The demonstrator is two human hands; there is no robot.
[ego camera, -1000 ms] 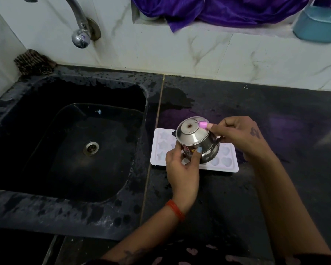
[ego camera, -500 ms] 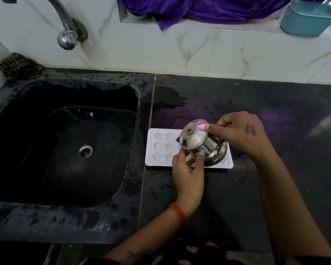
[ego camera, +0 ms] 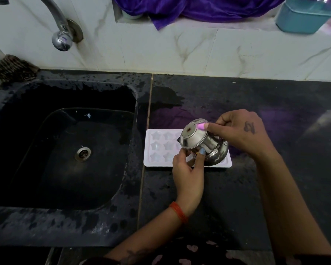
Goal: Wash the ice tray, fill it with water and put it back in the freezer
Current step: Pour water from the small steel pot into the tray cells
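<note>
White plastic ice tray [ego camera: 161, 148] with star-shaped cavities lies flat on the wet black stone counter [ego camera: 237, 197], just right of the black sink [ego camera: 69, 150]. Both hands grip a rounded, polished steel pot [ego camera: 203, 144], tilted over the tray's right half: left hand [ego camera: 188, 173] pinches its lower side, right hand [ego camera: 239, 131] curls round its upper side, one finger on the base. Cavity contents cannot be determined

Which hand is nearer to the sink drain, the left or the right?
The left. The left hand holds the steel pot at its near side, closer to the sink drain. The right hand grips the pot's far right side, farther from the drain.
</note>
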